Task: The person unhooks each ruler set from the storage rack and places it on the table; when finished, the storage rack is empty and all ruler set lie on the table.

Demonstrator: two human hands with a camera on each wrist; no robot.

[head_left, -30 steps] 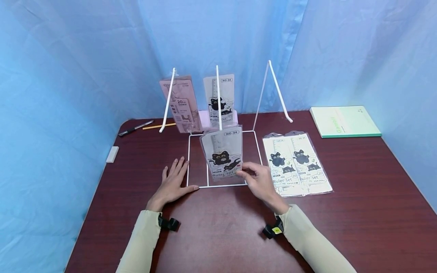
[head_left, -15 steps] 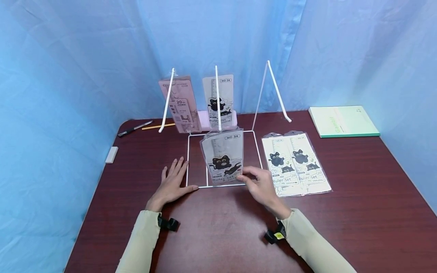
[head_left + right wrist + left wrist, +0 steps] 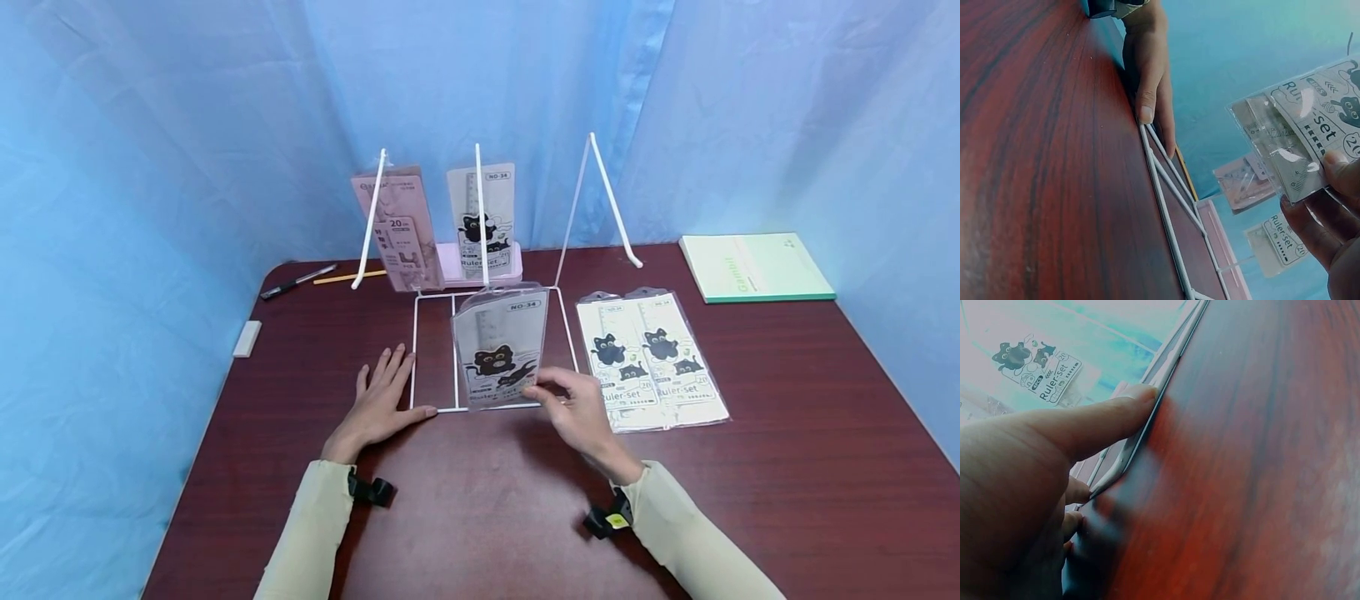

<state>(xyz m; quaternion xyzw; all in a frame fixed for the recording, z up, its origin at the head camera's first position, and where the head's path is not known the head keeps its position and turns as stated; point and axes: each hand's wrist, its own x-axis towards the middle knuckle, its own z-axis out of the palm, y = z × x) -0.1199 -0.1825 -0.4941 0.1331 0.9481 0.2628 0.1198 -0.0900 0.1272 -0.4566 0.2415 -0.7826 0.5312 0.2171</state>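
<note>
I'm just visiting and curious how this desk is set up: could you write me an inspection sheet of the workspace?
Surface: dark reddish-brown tabletop.
Job's things: held ruler-set packet over the base of a white rack; pink packet and another ruler-set packet hanging; two flat packets right of the rack.
Clutter: pen, yellow stick, white block, green notebook, lilac item behind the rack, partly hidden.
Hands: right hand pinches the held packet's lower corner; left hand has fingers spread at the rack's base, thumb on the frame.
Cables: nothing seen.
Surroundings: light-blue curtain behind and at both sides.
</note>
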